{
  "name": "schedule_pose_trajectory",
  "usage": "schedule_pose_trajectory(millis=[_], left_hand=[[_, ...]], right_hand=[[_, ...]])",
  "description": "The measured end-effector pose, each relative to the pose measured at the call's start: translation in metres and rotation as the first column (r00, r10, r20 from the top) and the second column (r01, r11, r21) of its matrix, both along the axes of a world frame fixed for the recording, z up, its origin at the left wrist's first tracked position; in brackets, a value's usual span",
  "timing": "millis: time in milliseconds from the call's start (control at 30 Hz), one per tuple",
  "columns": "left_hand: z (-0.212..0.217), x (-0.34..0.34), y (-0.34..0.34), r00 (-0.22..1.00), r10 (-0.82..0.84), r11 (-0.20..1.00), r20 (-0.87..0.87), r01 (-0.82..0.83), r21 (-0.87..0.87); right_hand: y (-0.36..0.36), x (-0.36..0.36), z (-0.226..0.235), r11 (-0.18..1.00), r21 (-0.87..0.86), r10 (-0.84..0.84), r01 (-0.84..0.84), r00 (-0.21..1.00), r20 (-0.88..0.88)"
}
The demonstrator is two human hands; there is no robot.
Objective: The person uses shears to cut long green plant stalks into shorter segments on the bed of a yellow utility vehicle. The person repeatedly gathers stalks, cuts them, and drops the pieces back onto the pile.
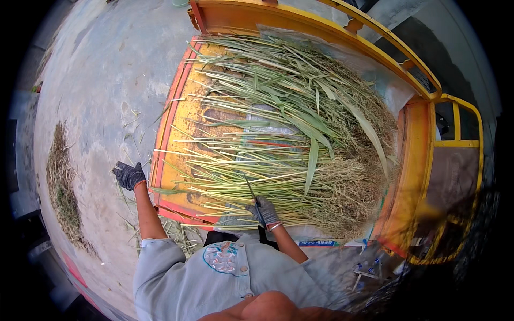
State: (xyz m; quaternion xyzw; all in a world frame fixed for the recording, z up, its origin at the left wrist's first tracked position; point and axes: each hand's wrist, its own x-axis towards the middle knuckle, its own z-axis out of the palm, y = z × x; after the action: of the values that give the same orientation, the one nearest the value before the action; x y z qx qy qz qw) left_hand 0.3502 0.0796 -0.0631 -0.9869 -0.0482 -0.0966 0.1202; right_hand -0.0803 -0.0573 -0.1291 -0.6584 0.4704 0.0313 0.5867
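At the far left, a long heap of dry plant trimmings (63, 192) lies on the grey concrete floor (107, 80), well apart from everything else. Right of it, the left hand (129, 175), in a dark work glove, hangs out over the floor just beside the near left corner of the cart bed; its fingers are curled together into a loose fist, and whether they grip anything cannot be told. Loose stalk scraps (179, 235) lie on the floor below that arm. Further right is the yellow cart bed (184, 120) with its red edge, and spread across it lies a large pile of cut green stalks (278, 117), bare stem ends pointing left and brownish seed heads (353, 198) bunched at the right side against the cart's yellow frame. The right hand (263, 211), also in a dark glove, is clamped on the handle of a knife (252, 193) at the near edge of the pile, its thin dark blade resting up across the stalks. A pale plastic sheet (375, 72) shows under the pile at the upper right, and the yellow railing (455, 142) stands at the far right.
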Motion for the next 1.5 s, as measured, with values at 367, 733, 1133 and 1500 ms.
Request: schedule_pose_trajectory(millis=[367,733,1133,1500], left_hand=[[-0.132,-0.054,-0.26,0.362,-0.919,0.391,-0.156,0.782,-0.486],[-0.151,-0.06,-0.285,0.44,-0.791,0.56,-0.424,0.801,-0.213],[-0.154,-0.052,-0.279,0.458,-0.792,0.606,-0.404,0.669,-0.431],[-0.157,-0.048,-0.283,0.326,-0.863,0.469,-0.387,0.803,-0.369]], right_hand=[[-0.027,0.012,-0.007,0.987,-0.117,-0.102,0.112,0.991,0.086],[-0.036,-0.007,-0.005,0.986,-0.096,-0.14,0.139,0.99,0.0],[-0.022,-0.002,-0.007,1.0,-0.021,-0.007,0.005,0.995,-0.104],[-0.031,0.006,-0.005,0.99,-0.12,-0.085,0.068,0.986,-0.145]])
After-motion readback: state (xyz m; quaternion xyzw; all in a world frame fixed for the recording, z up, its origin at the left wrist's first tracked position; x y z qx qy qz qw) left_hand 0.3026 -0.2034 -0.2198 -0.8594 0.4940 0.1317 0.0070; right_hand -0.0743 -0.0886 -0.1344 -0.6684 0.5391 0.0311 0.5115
